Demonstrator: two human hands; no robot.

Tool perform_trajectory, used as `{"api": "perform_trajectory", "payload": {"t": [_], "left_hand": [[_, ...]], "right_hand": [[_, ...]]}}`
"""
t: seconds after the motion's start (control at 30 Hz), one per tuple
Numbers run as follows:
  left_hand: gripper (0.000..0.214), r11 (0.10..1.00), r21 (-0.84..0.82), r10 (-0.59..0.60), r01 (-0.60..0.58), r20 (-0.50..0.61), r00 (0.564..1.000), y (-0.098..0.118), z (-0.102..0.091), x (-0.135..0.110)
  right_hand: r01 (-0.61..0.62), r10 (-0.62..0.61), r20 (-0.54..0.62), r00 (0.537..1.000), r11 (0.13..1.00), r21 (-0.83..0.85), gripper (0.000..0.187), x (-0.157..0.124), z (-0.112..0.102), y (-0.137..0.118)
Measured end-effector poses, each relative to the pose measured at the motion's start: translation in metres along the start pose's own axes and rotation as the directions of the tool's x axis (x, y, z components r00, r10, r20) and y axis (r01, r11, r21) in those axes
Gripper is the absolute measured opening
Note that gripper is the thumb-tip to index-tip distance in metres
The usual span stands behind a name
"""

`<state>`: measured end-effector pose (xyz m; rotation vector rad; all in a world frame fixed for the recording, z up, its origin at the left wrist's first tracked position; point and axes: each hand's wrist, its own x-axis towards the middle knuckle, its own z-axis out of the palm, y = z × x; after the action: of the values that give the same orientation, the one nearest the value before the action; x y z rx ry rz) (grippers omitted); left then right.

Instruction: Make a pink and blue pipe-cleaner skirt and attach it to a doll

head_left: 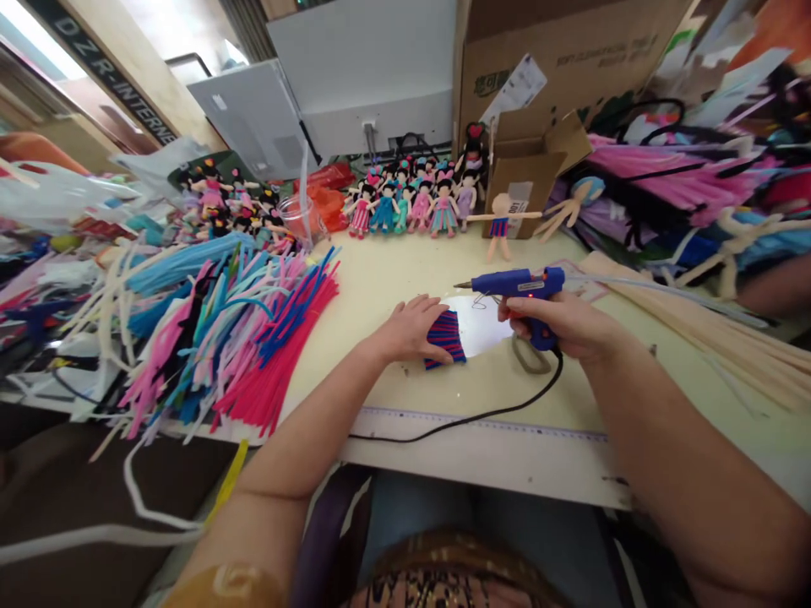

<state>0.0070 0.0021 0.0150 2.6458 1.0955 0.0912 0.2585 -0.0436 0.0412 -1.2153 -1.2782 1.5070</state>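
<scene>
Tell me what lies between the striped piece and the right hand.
In the head view, mostly a bright white sheet lies between the red-and-blue striped piece and the right hand.

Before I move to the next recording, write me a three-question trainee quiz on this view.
1. Which hand holds the glue gun?
2. True or false: the gun's nozzle is touching the striped piece.
3. Where does the group of dolls stand?
A) nearer the person than the gun
B) farther from the person than the gun
C) directly under the gun

Key:
1. The right hand.
2. False; the nozzle is apart from it, while the left hand rests on it.
3. B
</scene>
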Motion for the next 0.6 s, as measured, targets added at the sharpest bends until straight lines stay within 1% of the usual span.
{"api": "perform_trajectory", "payload": {"t": [0.03,0.07,0.13,0.23,0.3,0.33,0.4,0.53,0.6], "left_hand": [[0.088,1.000,-0.021,0.013,-0.012,0.018,1.000,-0.002,0.003,0.000],[0.091,0.999,-0.042,0.028,-0.027,0.022,0.999,-0.003,0.007,0.000],[0.087,0.994,-0.091,0.066,-0.068,-0.020,0.998,-0.002,0.013,0.001],[0.065,0.979,-0.157,0.113,-0.133,-0.128,0.985,-0.004,0.018,0.003],[0.047,0.970,-0.186,0.126,-0.156,-0.165,0.978,-0.006,0.020,0.005],[0.040,0.967,-0.195,0.131,-0.163,-0.167,0.977,-0.008,0.021,0.006],[0.034,0.964,-0.204,0.142,-0.171,-0.147,0.979,-0.009,0.022,0.006],[0.035,0.965,-0.196,0.158,-0.174,-0.095,0.983,-0.008,0.025,0.005],[0.036,0.968,-0.176,0.165,-0.178,-0.087,0.982,-0.007,0.024,0.004]], "right_hand": [[-0.010,0.011,0.023,1.000,0.999,-0.034,0.029,0.002,-0.002,0.003],[-0.016,0.019,0.041,0.999,0.998,-0.066,0.033,0.003,-0.004,0.006],[-0.029,0.037,0.063,0.997,0.992,-0.123,0.039,0.003,-0.008,0.012],[-0.084,0.095,0.060,0.994,0.982,-0.169,0.045,0.001,-0.017,0.018],[-0.120,0.130,0.046,0.990,0.976,-0.180,0.048,0.001,-0.021,0.020],[-0.130,0.140,0.039,0.989,0.973,-0.191,0.048,0.002,-0.024,0.021],[-0.140,0.155,0.046,0.987,0.961,-0.239,0.048,0.003,-0.027,0.023],[-0.156,0.211,0.104,0.972,0.910,-0.385,0.048,0.004,-0.031,0.024],[-0.182,0.251,0.117,0.961,0.891,-0.416,0.050,0.004,-0.030,0.023]]}}
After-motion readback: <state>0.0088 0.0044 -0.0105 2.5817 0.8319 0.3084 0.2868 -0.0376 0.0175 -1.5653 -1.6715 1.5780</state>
